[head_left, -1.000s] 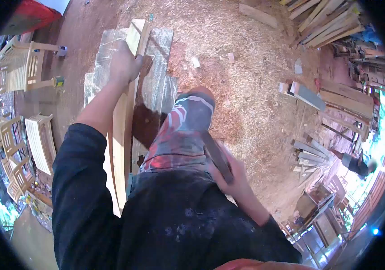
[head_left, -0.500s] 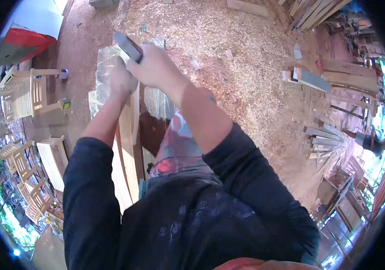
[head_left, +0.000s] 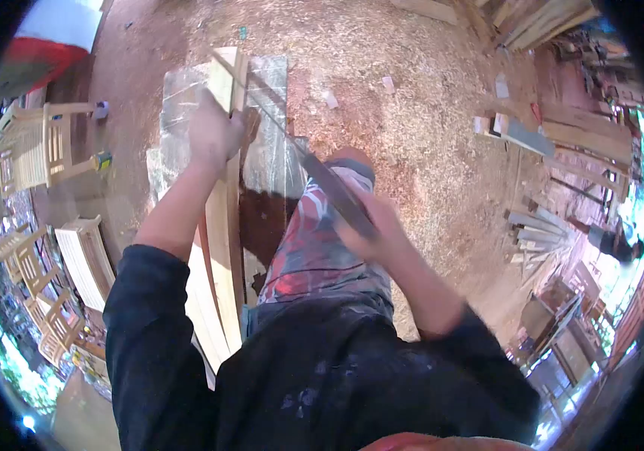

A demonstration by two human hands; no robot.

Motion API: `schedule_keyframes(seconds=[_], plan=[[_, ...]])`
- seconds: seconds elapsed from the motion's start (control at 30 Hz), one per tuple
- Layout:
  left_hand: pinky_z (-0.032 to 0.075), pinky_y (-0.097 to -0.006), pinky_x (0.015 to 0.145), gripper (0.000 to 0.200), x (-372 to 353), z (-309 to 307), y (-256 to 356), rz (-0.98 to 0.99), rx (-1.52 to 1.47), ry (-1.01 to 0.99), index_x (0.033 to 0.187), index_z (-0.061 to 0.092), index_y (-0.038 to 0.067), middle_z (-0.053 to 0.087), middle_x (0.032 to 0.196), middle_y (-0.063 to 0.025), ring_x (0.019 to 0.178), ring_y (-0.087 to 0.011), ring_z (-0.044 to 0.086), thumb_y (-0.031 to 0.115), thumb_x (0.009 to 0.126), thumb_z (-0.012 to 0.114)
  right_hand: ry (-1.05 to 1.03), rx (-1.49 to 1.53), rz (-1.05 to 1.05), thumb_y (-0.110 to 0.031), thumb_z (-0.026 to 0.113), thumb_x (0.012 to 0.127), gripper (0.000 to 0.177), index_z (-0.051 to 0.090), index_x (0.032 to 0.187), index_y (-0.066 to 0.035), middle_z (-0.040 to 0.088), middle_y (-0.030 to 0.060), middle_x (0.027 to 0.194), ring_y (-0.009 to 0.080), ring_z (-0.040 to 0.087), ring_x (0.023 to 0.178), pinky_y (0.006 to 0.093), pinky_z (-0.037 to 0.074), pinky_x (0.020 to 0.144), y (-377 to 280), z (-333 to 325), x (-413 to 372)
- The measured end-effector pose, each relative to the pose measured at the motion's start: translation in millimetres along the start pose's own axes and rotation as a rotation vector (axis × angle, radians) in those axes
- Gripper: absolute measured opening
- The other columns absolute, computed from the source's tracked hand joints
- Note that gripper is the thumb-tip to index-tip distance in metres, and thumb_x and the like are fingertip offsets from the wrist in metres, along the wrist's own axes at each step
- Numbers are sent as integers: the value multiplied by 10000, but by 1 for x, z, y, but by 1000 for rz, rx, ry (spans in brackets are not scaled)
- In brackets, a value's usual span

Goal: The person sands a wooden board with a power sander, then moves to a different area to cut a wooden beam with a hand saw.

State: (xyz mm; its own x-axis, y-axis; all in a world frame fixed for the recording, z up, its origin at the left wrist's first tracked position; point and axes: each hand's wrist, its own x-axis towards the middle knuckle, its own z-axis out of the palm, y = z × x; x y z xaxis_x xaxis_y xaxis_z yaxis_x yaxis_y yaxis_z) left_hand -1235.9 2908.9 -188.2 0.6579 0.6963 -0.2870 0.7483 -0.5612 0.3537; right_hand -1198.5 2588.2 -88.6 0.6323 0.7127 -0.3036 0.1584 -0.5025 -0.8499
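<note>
My right hand is wrapped round the dark grip of a handsaw, out over my right thigh. From there the saw's narrow blade, seen nearly edge-on, slants up and left across the far end of a pale wooden beam. Pressed on that beam just short of the blade, my left hand is closed around its top, slightly blurred. The beam runs away from my body over a scuffed grey bench top. A darker strip of wood lies along its right side.
Wood shavings cover the ground to the right. Slatted wooden chairs and a pale slatted piece stand at left. Stacked boards lie at right, with a pile of cut lengths nearer.
My right hand has drawn back toward my body, down and to the right, with the saw, baring its long blade. My left hand stays on the beam.
</note>
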Motion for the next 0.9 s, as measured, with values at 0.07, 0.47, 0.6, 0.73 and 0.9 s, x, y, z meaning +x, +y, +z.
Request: schedule_keyframes(seconds=[0.07, 0.47, 0.6, 0.73, 0.9], plan=[[555, -577, 896, 491, 0, 3, 3, 24, -16, 35, 1213, 484, -35, 731, 975, -330, 968, -527, 711, 283, 924, 721, -56, -29, -79, -195, 707, 869, 602, 598, 1451, -91, 747, 230, 1084, 425, 741, 978, 484, 575, 853, -3, 41, 117], [547, -589, 918, 573, 2, 4, -4, 56, -47, 74, 1242, 465, -73, 709, 1024, -385, 1001, -548, 700, 328, 909, 705, 46, 57, -29, -115, 691, 840, 703, 537, 1518, -19, 734, 203, 905, 347, 765, 815, 401, 579, 772, 7, -15, -71], [554, -587, 916, 557, -2, 0, 0, -3, -69, 24, 1231, 467, -73, 708, 1009, -384, 978, -547, 702, 311, 903, 702, -139, -42, 344, -69, 683, 848, 708, 520, 1532, 12, 754, 217, 968, 258, 780, 858, 373, 583, 799, -29, -61, -148], [557, -591, 900, 522, 0, -2, -3, 5, -47, 45, 1214, 462, -66, 706, 982, -378, 959, -545, 706, 277, 903, 702, -83, 44, 210, -105, 712, 860, 709, 519, 1533, 3, 748, 214, 1040, 298, 761, 957, 387, 570, 872, -6, -21, -66], [548, -601, 896, 503, 4, 8, -3, 53, -71, 26, 1177, 466, -54, 704, 968, -369, 943, -544, 702, 296, 903, 701, 39, -56, -170, -275, 709, 823, 438, 699, 1184, -27, 730, 279, 931, 457, 719, 918, 507, 569, 843, -28, 47, 165]])
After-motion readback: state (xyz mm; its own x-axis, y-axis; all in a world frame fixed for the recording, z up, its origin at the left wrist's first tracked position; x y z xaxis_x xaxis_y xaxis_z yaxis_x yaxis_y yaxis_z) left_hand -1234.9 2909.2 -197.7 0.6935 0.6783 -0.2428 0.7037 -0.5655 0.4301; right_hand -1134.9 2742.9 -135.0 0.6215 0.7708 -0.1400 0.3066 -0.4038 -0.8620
